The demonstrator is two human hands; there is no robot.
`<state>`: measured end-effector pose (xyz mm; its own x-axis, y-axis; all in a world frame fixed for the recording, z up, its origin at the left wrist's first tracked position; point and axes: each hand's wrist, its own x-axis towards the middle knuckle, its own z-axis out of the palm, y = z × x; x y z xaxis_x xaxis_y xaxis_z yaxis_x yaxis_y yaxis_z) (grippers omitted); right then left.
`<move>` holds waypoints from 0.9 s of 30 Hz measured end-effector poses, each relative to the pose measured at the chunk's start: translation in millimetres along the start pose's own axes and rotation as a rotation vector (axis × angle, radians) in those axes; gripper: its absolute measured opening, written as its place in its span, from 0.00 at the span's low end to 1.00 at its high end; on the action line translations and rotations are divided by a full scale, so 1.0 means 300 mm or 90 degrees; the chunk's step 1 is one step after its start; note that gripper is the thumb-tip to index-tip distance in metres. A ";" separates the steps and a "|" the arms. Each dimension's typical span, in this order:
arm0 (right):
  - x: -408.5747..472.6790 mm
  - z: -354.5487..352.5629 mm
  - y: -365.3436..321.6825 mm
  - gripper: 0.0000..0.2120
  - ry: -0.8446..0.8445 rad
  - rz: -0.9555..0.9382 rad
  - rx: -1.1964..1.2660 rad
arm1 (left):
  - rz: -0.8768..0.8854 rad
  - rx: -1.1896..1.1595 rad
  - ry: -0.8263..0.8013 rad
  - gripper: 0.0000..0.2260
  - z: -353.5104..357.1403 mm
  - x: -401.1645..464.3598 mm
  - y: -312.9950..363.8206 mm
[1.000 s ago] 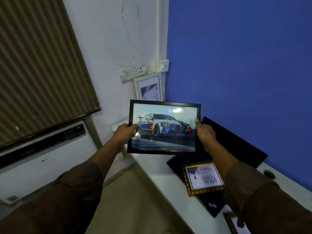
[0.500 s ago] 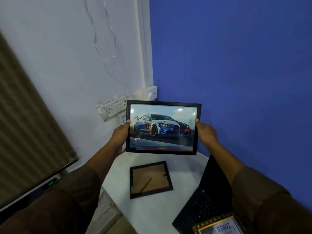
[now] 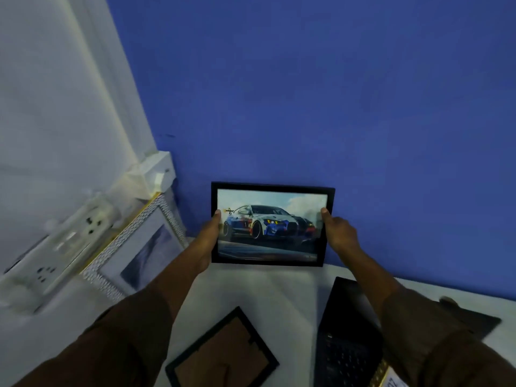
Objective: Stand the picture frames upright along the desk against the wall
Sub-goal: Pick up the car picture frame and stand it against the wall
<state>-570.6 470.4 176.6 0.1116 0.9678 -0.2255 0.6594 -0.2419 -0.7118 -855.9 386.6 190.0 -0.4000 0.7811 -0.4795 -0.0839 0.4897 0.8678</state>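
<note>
Looking down into a room corner. Facing a deep blue wall [image 3: 349, 93], matte and plain, taking up the top and the right of the view. Meeting a white wall [image 3: 42, 107] on the left, slanting and blurring with the wide lens. Following a pale conduit strip [image 3: 111, 79] down the corner between the two walls into a white junction box [image 3: 156, 170]. Passing a white socket plate [image 3: 55, 247] lower on the white wall, smearing badly but showing dark pin holes. Ending below on a white desk top [image 3: 265, 289], butting against the blue wall and catching soft, dim, even light with faint shadows.
</note>
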 end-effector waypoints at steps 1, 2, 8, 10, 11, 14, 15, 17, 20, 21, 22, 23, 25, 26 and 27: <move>0.021 0.014 0.020 0.31 0.004 0.022 -0.003 | 0.000 0.002 -0.011 0.28 0.023 0.050 0.006; 0.047 0.028 0.044 0.30 0.007 0.050 -0.009 | -0.001 0.007 -0.026 0.25 0.044 0.110 0.007; 0.124 0.075 0.161 0.30 -0.017 0.179 -0.011 | -0.061 0.008 -0.098 0.33 0.135 0.354 -0.084; 0.145 0.089 0.179 0.30 -0.030 0.205 -0.017 | -0.069 0.017 -0.121 0.33 0.152 0.386 -0.097; 0.159 0.097 0.186 0.29 -0.038 0.213 -0.024 | -0.068 0.016 -0.129 0.34 0.157 0.400 -0.106; 0.209 0.122 0.195 0.29 -0.061 0.226 -0.038 | -0.083 0.024 -0.140 0.33 0.167 0.449 -0.117; 0.224 0.133 0.199 0.28 -0.074 0.228 -0.035 | -0.089 0.030 -0.136 0.32 0.169 0.469 -0.121; 0.243 0.154 0.198 0.25 -0.097 0.225 -0.025 | -0.108 0.026 -0.122 0.30 0.167 0.508 -0.139; 0.276 0.191 0.191 0.26 -0.128 0.220 -0.024 | -0.126 0.035 -0.086 0.31 0.165 0.530 -0.150; 0.285 0.208 0.189 0.28 -0.136 0.219 -0.027 | -0.129 0.038 -0.066 0.30 0.162 0.541 -0.165; 0.290 0.221 0.187 0.30 -0.140 0.214 -0.032 | -0.129 0.037 -0.042 0.28 0.157 0.543 -0.174; 0.295 0.232 0.185 0.30 -0.146 0.209 -0.037 | -0.128 0.031 -0.020 0.27 0.156 0.539 -0.180; 0.302 0.249 0.190 0.30 -0.157 0.199 -0.042 | -0.130 0.040 -0.013 0.27 0.155 0.525 -0.172; 0.300 0.254 0.190 0.29 -0.158 0.198 -0.038 | -0.126 0.038 -0.018 0.28 0.155 0.553 -0.193; 0.296 0.254 0.186 0.27 -0.156 0.198 -0.030 | -0.124 0.042 -0.028 0.29 0.154 0.579 -0.212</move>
<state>-580.5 537.7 66.2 0.1345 0.8019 -0.5821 0.6562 -0.5122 -0.5541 -877.8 509.0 45.5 -0.3419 0.6850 -0.6433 -0.0957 0.6557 0.7490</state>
